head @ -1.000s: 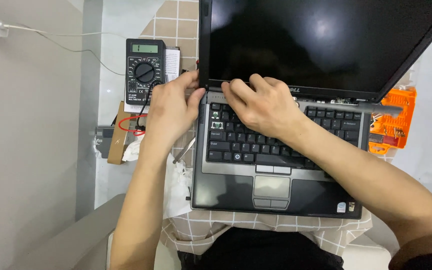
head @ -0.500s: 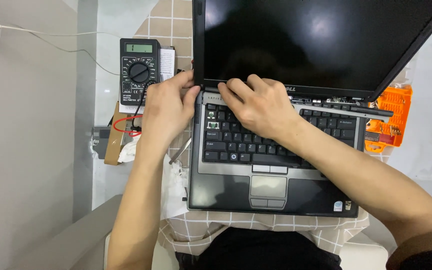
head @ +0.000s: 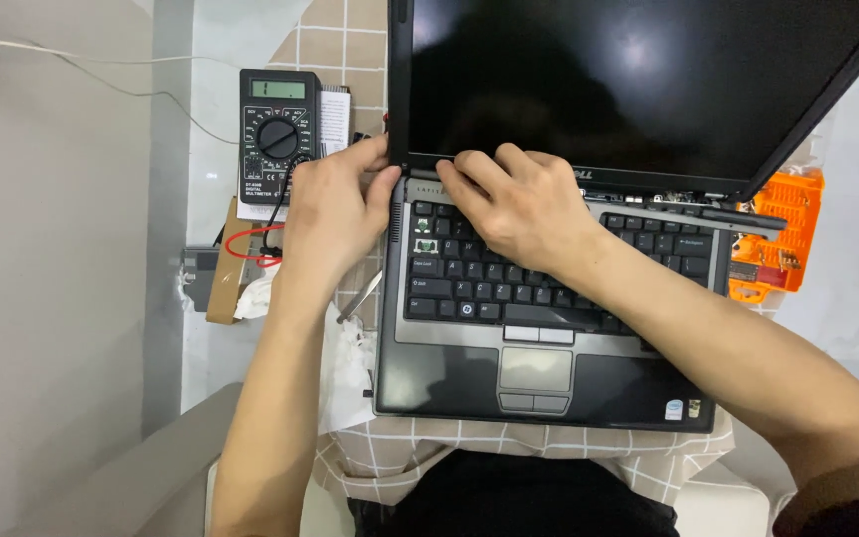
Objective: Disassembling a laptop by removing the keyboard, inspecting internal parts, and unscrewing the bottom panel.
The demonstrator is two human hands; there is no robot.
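An open grey and black laptop (head: 549,373) with a dark screen (head: 628,80) lies on a checked cloth in front of me. My left hand (head: 335,214) grips the laptop's left rear corner by the hinge, fingers curled on the screen's lower edge. My right hand (head: 519,204) rests over the upper left of the keyboard (head: 648,254), fingertips pressed on the strip just below the screen. What lies under the fingertips is hidden.
A black multimeter (head: 277,134) with red and black leads lies left of the laptop, next to a small brown box (head: 226,268) and crumpled white tissue (head: 350,363). An orange tool case (head: 773,239) sits at the right. A white cable (head: 101,70) runs across the upper left.
The view has shifted slightly; both hands stay at the laptop's hinge area, with the left hand's fingers closing a little more onto the screen's corner.
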